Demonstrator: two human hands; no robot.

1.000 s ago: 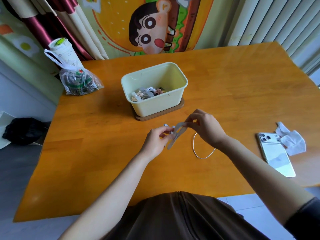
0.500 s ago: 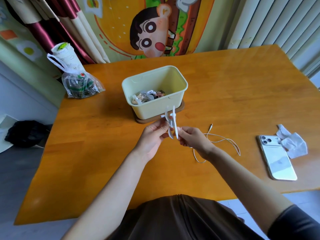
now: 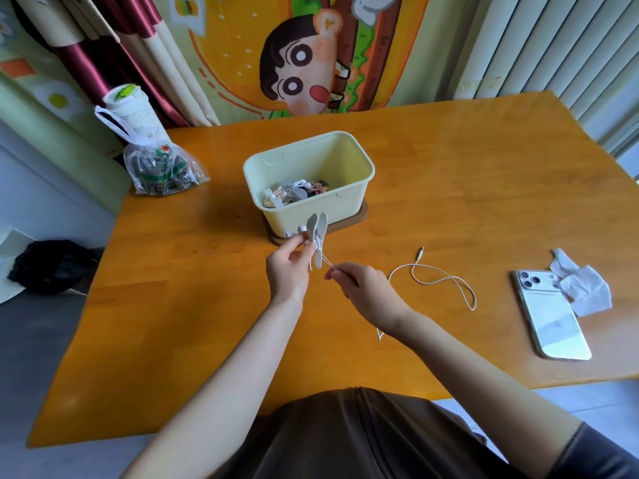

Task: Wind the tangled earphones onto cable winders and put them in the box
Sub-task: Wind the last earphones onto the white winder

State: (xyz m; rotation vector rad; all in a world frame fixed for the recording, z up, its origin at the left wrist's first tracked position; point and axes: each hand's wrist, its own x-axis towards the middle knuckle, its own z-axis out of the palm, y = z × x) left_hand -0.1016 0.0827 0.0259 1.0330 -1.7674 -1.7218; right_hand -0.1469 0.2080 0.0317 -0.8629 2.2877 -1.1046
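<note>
In the head view, the left hand holds the pale cable winder upright just in front of the box. Its fingers are curled round the winder's lower half, and an earbud pokes out beside them. The right hand sits just beside it, fingertips pinched on the white earphone cable where it leaves the winder. The rest of the cable trails loose over the counter in a slack loop, and the plug lies at its far end. The box stands open on a brown base, with other wound bundles already lying in the bottom.

The cable looks thin, light and limp. It will likely go wherever it is led and spring off the winder if tension drops, so a light, steady pull close to the winder seems best. The winder looks like a soft, flat piece that may flex, so it is best held low by its middle, leaving the top free for turns. The earbuds and plug are probably the fragile points, so the pull should go on the cord rather than on them.

A phone and a crumpled tissue lie to the right, and a plastic bag sits at the far left corner.
</note>
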